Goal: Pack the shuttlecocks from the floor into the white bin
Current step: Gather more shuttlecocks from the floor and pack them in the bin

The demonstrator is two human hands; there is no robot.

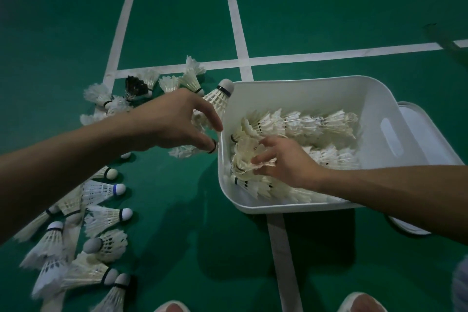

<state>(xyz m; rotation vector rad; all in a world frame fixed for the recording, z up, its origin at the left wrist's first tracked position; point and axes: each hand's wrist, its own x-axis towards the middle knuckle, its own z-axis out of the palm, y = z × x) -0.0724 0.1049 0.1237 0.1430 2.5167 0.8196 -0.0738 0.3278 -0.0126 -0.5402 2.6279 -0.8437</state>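
Note:
The white bin [374, 99] sits on the green floor at the right, with several white shuttlecocks [314, 123] lying in rows inside it. My right hand [283, 161] is inside the bin at its near left and grips a stack of shuttlecocks [244, 159]. Just left of the bin's rim, my left hand [174, 121] hovers and pinches a shuttlecock [217, 99] by its feathers, cork pointing up and away. Several loose shuttlecocks [101, 218] lie scattered on the floor at the left, partly hidden under my left forearm.
More shuttlecocks [167, 82], one of them dark, lie beyond my left hand near the white court lines [329, 54]. A white lid [425, 134] lies under the bin's right side. My shoe tips [362, 303] show at the bottom edge.

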